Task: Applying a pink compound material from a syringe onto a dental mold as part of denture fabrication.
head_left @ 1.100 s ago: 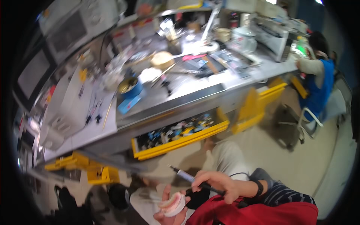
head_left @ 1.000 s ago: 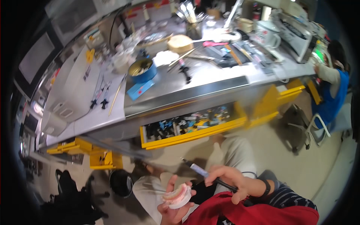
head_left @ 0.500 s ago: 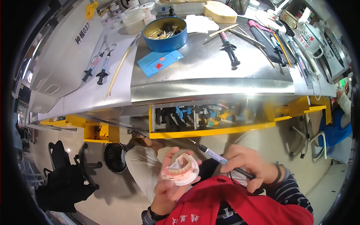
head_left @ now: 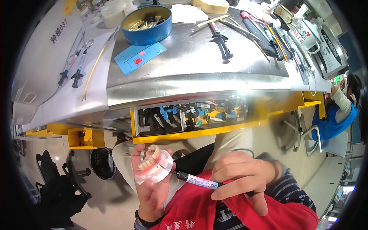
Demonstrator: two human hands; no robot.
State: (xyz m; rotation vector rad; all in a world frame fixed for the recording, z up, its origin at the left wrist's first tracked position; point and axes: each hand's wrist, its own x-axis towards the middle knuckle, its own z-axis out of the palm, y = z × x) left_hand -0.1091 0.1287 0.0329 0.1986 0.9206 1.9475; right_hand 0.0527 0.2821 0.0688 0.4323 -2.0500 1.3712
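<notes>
My left hand (head_left: 150,196) is closed round the white base of a dental model (head_left: 154,165). The model carries pink gums and a row of cream-coloured teeth, and it is tilted with the teeth toward the upper left. In my right hand (head_left: 245,177) is a slim black syringe (head_left: 200,182) with a pale printed label, pointing left. Its thin tip reaches the model's edge where pink meets white; whether it touches cannot be told. The plunger end is partly hidden by my fingers.
Above my lap, an open yellow drawer (head_left: 199,133) holds many syringes. On the metal-topped bench stand a blue round tin (head_left: 147,35), a blue paper pad (head_left: 138,59) with red smears, and a black syringe (head_left: 221,45). A person in blue (head_left: 332,126) sits at the right.
The model has turned and moved left in my left hand. My right hand has brought the syringe's tip down and left to the model. The whole view has shifted too.
</notes>
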